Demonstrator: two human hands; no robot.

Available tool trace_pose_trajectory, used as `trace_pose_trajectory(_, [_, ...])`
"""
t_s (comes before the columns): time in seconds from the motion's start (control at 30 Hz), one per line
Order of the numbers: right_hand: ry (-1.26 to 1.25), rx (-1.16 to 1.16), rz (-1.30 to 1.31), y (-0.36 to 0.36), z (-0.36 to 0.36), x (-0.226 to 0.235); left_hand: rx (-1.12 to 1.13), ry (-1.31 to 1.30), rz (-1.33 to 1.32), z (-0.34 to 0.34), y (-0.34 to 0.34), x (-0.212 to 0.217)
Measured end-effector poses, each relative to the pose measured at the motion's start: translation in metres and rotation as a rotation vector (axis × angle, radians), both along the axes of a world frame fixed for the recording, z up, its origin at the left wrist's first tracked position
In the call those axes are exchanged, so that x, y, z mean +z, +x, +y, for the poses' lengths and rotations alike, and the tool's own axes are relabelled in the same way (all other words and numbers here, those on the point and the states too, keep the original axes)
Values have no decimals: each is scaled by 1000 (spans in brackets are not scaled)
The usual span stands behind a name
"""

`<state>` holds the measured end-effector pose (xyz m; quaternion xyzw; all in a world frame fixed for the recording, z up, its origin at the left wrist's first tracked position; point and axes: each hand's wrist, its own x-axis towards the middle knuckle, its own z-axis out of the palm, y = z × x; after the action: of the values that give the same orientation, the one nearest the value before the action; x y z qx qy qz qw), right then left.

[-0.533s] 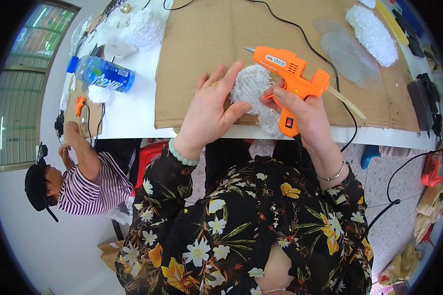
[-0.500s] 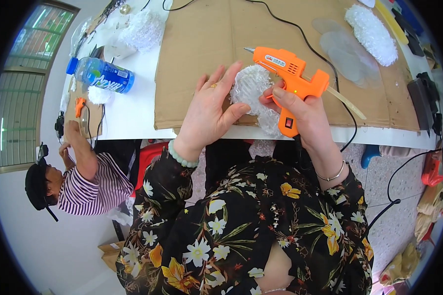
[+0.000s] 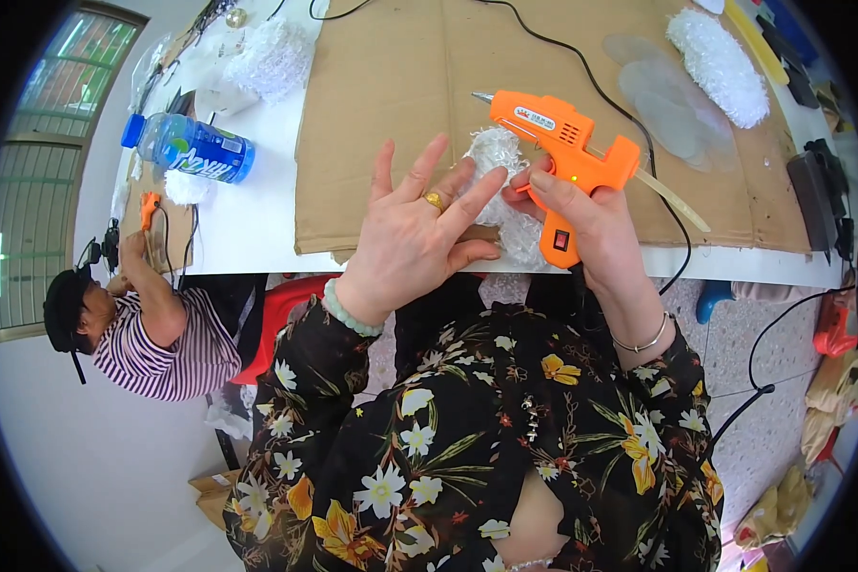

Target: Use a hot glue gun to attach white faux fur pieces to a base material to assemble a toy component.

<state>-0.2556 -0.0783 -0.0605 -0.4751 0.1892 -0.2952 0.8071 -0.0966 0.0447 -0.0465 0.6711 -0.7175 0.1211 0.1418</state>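
Observation:
An orange hot glue gun point(image 3: 567, 143) sits in my right hand point(image 3: 586, 219), fingers wrapped round its handle by the trigger. Its metal nozzle points up and to the left, and a pale glue stick point(image 3: 672, 200) sticks out of the back. My left hand point(image 3: 419, 224) is spread, fingers apart, over the left side of a white fluffy piece point(image 3: 496, 157) on the cardboard sheet point(image 3: 391, 76). Part of that piece is hidden behind the left fingers and the right hand. Whether the left fingertips touch it I cannot tell.
A blue-capped bottle point(image 3: 195, 148) lies at the left beside white fluffy bundles point(image 3: 267, 57). Translucent discs point(image 3: 672, 105) and another fluffy piece point(image 3: 720, 67) lie at the right. A black cord point(image 3: 591, 76) crosses the cardboard. A person in a striped shirt point(image 3: 172, 343) works at the left.
My left hand has turned and spread its fingers, moving slightly right over the fluffy piece. The glue gun has barely moved. The person at the left has shifted a little.

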Motion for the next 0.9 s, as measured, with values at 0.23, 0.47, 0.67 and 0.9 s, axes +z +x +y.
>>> trace_pose_trajectory(0.23, [50,7,-27,0,0,3,-57,-142,1027,-7,23,9])
trace_pose_trajectory(0.47, [83,-21,-30,-1,0,1,-72,45,849,-28,29,-1])
trace_pose_trajectory(0.67, [71,1,-22,-1,2,7,-68,31,551,-19,21,6])
trace_pose_trajectory(0.9, [80,-29,-3,-2,1,4,-101,44,133,-18,14,1])
